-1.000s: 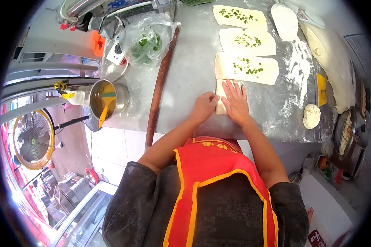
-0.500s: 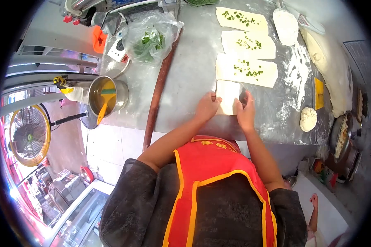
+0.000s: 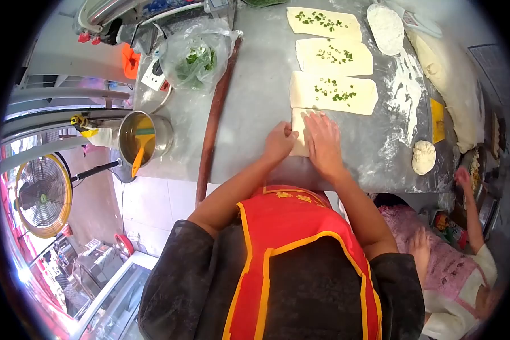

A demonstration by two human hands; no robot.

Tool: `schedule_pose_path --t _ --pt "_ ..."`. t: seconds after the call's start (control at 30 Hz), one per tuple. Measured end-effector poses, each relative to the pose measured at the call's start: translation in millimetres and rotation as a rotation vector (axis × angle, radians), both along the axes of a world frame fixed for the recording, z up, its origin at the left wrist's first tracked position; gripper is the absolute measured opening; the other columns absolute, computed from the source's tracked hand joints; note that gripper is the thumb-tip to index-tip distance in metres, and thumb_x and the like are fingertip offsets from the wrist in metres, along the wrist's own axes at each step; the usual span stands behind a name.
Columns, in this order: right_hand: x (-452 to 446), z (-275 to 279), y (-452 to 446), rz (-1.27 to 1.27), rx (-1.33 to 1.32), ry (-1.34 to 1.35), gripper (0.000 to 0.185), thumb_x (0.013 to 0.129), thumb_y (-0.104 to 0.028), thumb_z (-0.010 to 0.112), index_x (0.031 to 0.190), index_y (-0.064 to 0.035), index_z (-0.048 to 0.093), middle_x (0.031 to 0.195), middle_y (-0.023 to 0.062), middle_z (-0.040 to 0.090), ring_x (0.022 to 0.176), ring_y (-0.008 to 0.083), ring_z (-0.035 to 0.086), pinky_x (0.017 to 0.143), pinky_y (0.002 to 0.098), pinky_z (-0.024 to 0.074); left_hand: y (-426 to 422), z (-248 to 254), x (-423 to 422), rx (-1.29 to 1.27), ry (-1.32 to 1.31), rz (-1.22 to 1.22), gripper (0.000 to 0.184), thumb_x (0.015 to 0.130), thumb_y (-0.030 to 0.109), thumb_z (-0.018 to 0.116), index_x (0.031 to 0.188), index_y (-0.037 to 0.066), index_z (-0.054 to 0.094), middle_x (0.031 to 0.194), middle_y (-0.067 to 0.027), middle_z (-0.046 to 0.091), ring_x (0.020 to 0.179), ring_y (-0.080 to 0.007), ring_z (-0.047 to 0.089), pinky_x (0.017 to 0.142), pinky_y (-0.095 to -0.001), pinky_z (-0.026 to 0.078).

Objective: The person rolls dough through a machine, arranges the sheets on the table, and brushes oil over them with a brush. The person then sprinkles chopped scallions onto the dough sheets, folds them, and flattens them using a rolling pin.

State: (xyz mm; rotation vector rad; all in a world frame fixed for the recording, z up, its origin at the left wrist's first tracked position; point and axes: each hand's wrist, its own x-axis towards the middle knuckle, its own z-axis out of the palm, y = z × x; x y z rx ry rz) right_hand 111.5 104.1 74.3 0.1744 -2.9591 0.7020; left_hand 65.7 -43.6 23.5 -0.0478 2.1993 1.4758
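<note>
A small folded piece of dough [image 3: 300, 126] lies near the front edge of the metal table [image 3: 255, 85]. My left hand [image 3: 281, 141] has its fingers curled in and its thumb against the left edge of this piece. Stretched flat across the dough's right side, my right hand [image 3: 323, 140] covers much of it. Just beyond is a flat dough sheet [image 3: 362, 97] sprinkled with chopped scallions, touching or nearly touching the folded piece. Farther back lie a second sheet [image 3: 309, 55] and a third sheet [image 3: 354, 31], also topped with scallions.
At left are a long wooden rod [image 3: 214, 124], a bag of greens [image 3: 192, 62] and a pot [image 3: 164, 136] holding an orange brush [image 3: 139, 154]. To the right are a dough ball [image 3: 423, 157], a yellow scraper [image 3: 437, 123], flour [image 3: 385, 29] and a co-worker [image 3: 447, 266].
My right hand has moved from the dough's right edge to lie flat on top. My left hand stays at the left edge. The co-worker has come further into view at right.
</note>
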Motion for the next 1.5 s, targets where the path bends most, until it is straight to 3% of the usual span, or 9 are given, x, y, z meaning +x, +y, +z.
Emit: schedule_pose_path --t 0.07,0.2,0.33,0.43,0.53,0.63,0.87,1.2,1.5 --pt "-15 -8 8 -0.062 -0.318 0.056 0.039 0.086 -0.004 0.05 0.125 -0.0072 0.05 0.125 0.0152 0.052 0.121 0.0316 0.046 0.104 0.0476 0.0332 0 2 -1 -0.006 -0.048 -0.008 0.025 0.084 0.021 0.062 0.098 0.001 0.059 0.083 -0.013 0.066 0.074 -0.0246 0.064 0.069 -0.0369 0.05" --pt "-69 -2 14 -0.588 -1.757 -0.314 0.016 0.084 0.001 0.05 0.099 -0.0026 0.054 0.102 0.0127 0.058 0.11 0.0295 0.055 0.095 0.0399 0.0465 -3 -1 -6 -0.051 -0.042 -0.054 0.027 0.084 0.022 0.062 0.1 0.0 0.059 0.086 -0.0139 0.066 0.078 -0.0256 0.064 0.071 -0.0373 0.05" --pt "-96 -13 25 -0.554 -2.231 -0.446 0.016 0.083 0.001 0.051 0.098 -0.0006 0.055 0.097 0.0123 0.058 0.109 0.0387 0.054 0.094 0.0458 0.0469 -4 18 -14 -0.125 0.186 0.062 0.025 0.087 0.02 0.06 0.101 0.001 0.06 0.091 -0.0151 0.066 0.084 -0.0264 0.065 0.075 -0.036 0.05" --pt "-95 1 16 -0.516 -2.07 -0.39 0.018 0.079 0.005 0.047 0.095 -0.0008 0.053 0.099 0.0129 0.056 0.109 0.0393 0.055 0.092 0.0441 0.0463 -5 28 -42 -0.104 0.314 0.107 0.024 0.089 0.019 0.057 0.104 0.001 0.061 0.098 -0.0151 0.067 0.09 -0.0248 0.065 0.08 -0.0326 0.049" --pt "-81 -2 11 -0.132 -1.228 -0.149 0.022 0.077 0.01 0.04 0.091 -0.0002 0.053 0.094 0.0123 0.058 0.111 0.0332 0.057 0.093 0.0396 0.0449 -3 39 -74 0.051 0.172 0.106 0.024 0.089 0.017 0.058 0.105 0.0 0.063 0.1 -0.0123 0.067 0.09 -0.0205 0.064 0.08 -0.0312 0.049" --pt "-67 0 20 0.083 -0.834 -0.106 0.026 0.073 0.012 0.035 0.086 0.0 0.053 0.086 0.0125 0.06 0.11 0.0277 0.06 0.091 0.035 0.0446 -2 46 -92 0.245 0.062 -0.001 0.025 0.088 0.017 0.06 0.106 -0.001 0.063 0.097 -0.0089 0.067 0.088 -0.0155 0.062 0.079 -0.0289 0.049" --pt "-56 4 30 0.081 -0.718 -0.048 0.021 0.074 0.012 0.039 0.082 -0.0003 0.054 0.082 0.0132 0.061 0.087 0.0309 0.061 0.083 0.037 0.0472 17 44 -94 0.292 0.07 -0.291 0.02 0.086 0.014 0.063 0.098 -0.001 0.066 0.088 -0.008 0.068 0.079 -0.0132 0.062 0.072 -0.027 0.049" --pt "-36 -5 68 -0.043 -0.789 0.066 0.02 0.079 0.01 0.037 0.084 -0.0021 0.052 0.1 0.0133 0.063 0.11 0.0282 0.058 0.096 0.0355 0.0417 41 25 -116 -0.075 0.166 -0.229 0.021 0.086 0.016 0.059 0.098 0.001 0.068 0.083 -0.0093 0.068 0.071 -0.0195 0.064 0.069 -0.03 0.051" --pt "-55 -72 183 -0.902 -0.534 0.054 0.031 0.081 -0.007 0.055 0.11 0.0044 0.057 0.103 0.0172 0.063 0.097 0.0258 0.061 0.085 0.0327 0.047 54 32 -109 -0.48 0.688 -0.373 0.009 0.081 0.017 0.065 0.086 0.012 0.069 0.088 -0.0044 0.062 0.089 -0.0258 0.059 0.074 -0.0384 0.049"
